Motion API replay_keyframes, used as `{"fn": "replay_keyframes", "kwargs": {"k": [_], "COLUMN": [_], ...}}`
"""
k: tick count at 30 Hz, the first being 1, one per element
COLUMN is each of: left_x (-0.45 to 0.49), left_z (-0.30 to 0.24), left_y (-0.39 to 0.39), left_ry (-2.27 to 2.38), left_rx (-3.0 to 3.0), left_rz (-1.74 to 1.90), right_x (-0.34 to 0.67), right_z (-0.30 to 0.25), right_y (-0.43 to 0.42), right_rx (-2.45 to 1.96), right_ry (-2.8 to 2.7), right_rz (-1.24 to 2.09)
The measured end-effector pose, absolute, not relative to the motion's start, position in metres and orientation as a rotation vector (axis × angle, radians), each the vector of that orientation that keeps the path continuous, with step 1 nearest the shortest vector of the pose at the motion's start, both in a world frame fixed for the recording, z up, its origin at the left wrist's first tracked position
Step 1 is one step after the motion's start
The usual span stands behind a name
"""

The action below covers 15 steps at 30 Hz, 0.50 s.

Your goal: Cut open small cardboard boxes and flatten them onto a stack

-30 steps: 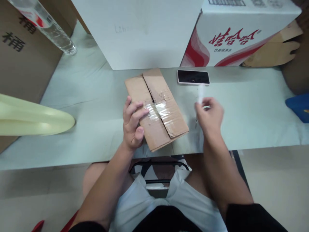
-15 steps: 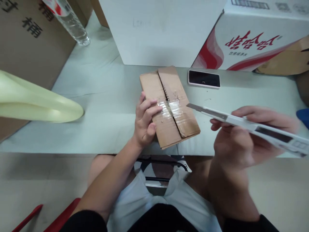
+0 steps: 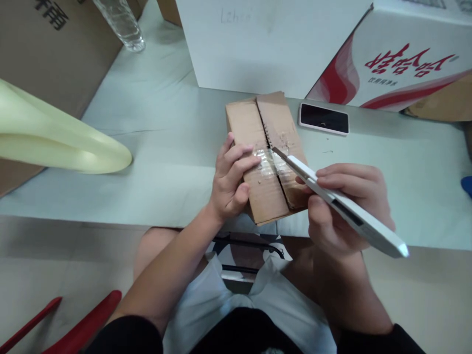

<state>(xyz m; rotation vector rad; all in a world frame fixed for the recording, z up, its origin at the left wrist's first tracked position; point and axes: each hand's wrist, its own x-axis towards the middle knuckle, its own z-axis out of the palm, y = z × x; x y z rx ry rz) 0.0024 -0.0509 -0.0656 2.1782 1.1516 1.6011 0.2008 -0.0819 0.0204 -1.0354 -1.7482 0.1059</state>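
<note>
A small brown cardboard box (image 3: 241,123) lies slightly turned on the pale green surface, its two top flaps meeting along a dark seam. Clear packing tape (image 3: 263,164) crosses that seam near the middle. My left hand (image 3: 232,179) grips the box's left side, fingers over the top and thumb at the near edge. In my right hand (image 3: 346,206) is a white utility knife (image 3: 339,201), its blade extended and pointing up and left. The blade tip is at the seam just above the tape; whether it touches cannot be made out.
A phone (image 3: 323,119) lies right of the box, with white cartons (image 3: 254,49) behind. At the left are a water bottle (image 3: 123,24), a pale yellow-green smooth object (image 3: 73,140) and a large brown carton (image 3: 55,59). The near table edge (image 3: 92,221) runs before my knees.
My right hand has brought the utility knife leftward, so its blade now reaches over the box to the seam. My left hand keeps its hold. The whole view has shifted a little.
</note>
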Motion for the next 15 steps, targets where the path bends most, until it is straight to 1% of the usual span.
{"fn": "replay_keyframes", "kwargs": {"k": [5,11,15], "left_x": [0.003,0.006,0.004], "left_z": [-0.068,-0.076,-0.077], "left_y": [-0.052,-0.048,-0.047], "left_ry": [1.223,1.115,1.140], "left_rx": [2.198,2.181,2.231], "left_rz": [1.548,1.730,1.648], "right_x": [0.201,0.206,0.207], "right_z": [0.018,0.018,0.015], "right_y": [-0.080,-0.082,-0.079], "right_rx": [-0.984,-1.003,-0.958], "right_ry": [-1.698,-1.708,-1.681], "right_rz": [0.073,0.107,0.100]}}
